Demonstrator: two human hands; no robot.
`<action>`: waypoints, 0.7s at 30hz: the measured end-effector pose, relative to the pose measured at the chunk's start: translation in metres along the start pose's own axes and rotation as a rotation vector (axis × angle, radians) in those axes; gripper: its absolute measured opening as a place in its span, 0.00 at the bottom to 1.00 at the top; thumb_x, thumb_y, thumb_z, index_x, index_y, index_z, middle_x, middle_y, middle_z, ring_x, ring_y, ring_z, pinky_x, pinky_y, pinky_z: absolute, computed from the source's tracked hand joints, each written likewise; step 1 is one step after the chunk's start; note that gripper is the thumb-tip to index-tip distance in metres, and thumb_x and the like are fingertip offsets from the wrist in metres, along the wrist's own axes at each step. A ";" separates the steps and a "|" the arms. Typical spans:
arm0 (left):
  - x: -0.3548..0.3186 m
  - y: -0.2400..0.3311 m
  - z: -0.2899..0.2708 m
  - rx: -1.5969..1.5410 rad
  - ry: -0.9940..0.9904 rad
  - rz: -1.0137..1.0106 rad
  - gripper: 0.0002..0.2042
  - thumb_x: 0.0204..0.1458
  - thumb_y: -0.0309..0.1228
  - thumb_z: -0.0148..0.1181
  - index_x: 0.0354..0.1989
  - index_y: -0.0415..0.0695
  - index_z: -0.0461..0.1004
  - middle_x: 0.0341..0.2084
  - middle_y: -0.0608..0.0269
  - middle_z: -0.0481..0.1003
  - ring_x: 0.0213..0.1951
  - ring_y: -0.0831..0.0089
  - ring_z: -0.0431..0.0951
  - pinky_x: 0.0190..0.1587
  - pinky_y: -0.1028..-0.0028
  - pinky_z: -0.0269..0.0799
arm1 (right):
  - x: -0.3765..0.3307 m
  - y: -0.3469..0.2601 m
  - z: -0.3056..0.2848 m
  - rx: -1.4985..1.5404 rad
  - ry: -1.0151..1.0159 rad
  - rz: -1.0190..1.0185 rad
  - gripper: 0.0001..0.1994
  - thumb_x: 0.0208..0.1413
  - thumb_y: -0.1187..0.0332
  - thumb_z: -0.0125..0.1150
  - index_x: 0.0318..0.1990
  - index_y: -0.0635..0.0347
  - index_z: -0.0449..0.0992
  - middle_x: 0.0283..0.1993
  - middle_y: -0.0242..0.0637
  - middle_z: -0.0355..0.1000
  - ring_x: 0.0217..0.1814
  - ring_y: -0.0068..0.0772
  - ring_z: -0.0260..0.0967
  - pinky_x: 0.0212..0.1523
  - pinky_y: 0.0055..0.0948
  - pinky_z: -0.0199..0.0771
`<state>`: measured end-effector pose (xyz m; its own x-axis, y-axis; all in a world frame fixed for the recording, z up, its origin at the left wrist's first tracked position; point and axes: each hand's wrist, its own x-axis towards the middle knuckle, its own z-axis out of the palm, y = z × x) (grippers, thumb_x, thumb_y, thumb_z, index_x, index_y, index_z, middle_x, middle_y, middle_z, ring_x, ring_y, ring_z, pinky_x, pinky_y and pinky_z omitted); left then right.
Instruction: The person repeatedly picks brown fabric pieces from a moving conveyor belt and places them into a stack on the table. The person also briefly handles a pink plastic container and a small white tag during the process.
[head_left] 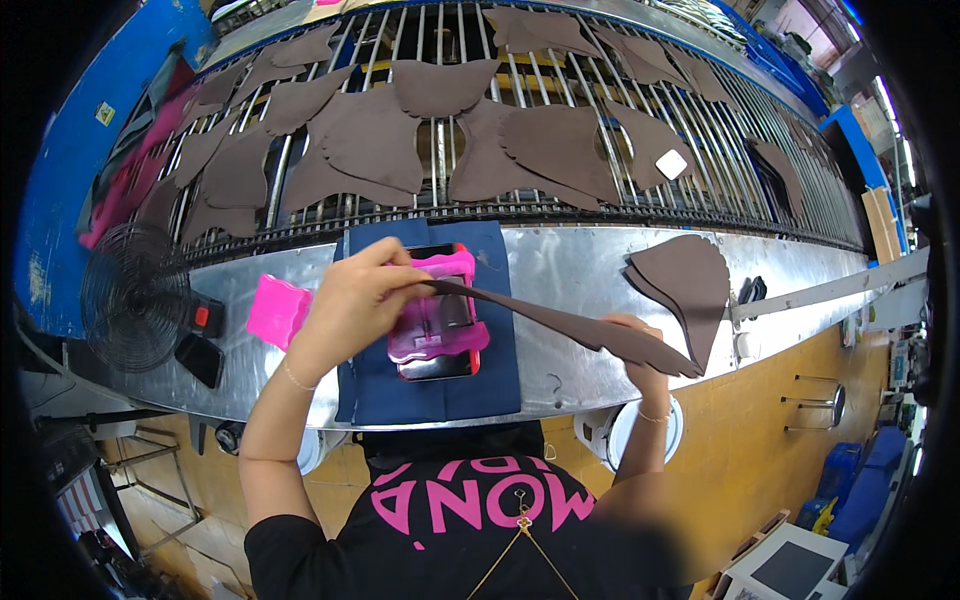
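Note:
A dark brown flat cut panel (560, 322) with a scalloped edge is stretched between my two hands, seen nearly edge-on and sloping down to the right. My left hand (362, 292) pinches its narrow left end between thumb and fingers. Partly hidden behind the panel, my right hand (648, 376) grips it near the right end. Below my left hand, a pink wavy-edged holder (440, 345) with a phone-like dark screen lies on a folded navy cloth (485, 395). More brown panels (692, 285) lie stacked on the metal table to the right.
Beyond the metal table (560, 375) runs a rack of metal rods (440, 160) carrying several brown panels (375, 140) and a small white square (671, 164). At left stand a wire-caged fan (135, 295), a black phone-like object (199, 360) and a pink wavy block (278, 310). A stool (825, 403) stands right.

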<state>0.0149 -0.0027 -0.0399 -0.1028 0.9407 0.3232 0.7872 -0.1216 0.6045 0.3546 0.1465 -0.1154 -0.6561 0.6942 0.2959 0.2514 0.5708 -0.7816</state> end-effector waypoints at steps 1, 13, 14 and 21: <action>0.008 0.007 0.007 0.048 -0.043 0.036 0.05 0.44 0.26 0.65 0.30 0.41 0.79 0.26 0.63 0.68 0.28 0.67 0.72 0.28 0.69 0.68 | -0.010 -0.002 -0.014 0.056 -0.003 0.078 0.13 0.41 0.82 0.58 0.38 0.68 0.78 0.36 0.41 0.77 0.34 0.30 0.74 0.37 0.21 0.73; 0.137 0.066 0.044 0.163 0.005 0.539 0.03 0.43 0.25 0.63 0.27 0.42 0.78 0.35 0.59 0.65 0.40 0.60 0.66 0.43 0.65 0.64 | -0.043 -0.032 -0.124 0.177 0.358 0.323 0.13 0.54 0.73 0.64 0.45 0.66 0.73 0.28 0.29 0.71 0.26 0.17 0.66 0.23 0.19 0.66; 0.148 0.069 0.041 0.214 0.027 0.572 0.02 0.44 0.26 0.63 0.26 0.41 0.78 0.36 0.59 0.66 0.40 0.60 0.66 0.44 0.65 0.64 | -0.037 -0.032 -0.129 0.172 0.352 0.287 0.13 0.54 0.74 0.64 0.46 0.66 0.73 0.27 0.29 0.71 0.25 0.17 0.66 0.22 0.19 0.66; 0.202 0.067 0.011 0.271 0.421 0.586 0.16 0.45 0.32 0.65 0.45 0.51 0.75 0.48 0.55 0.65 0.52 0.55 0.65 0.54 0.60 0.61 | 0.059 -0.003 -0.108 0.372 0.497 0.442 0.09 0.58 0.74 0.58 0.46 0.64 0.70 0.26 0.29 0.66 0.19 0.18 0.64 0.19 0.20 0.65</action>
<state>0.0540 0.1827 0.0581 0.1969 0.5404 0.8181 0.9005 -0.4297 0.0671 0.3918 0.2325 -0.0365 -0.1302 0.9899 0.0565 0.1024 0.0701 -0.9923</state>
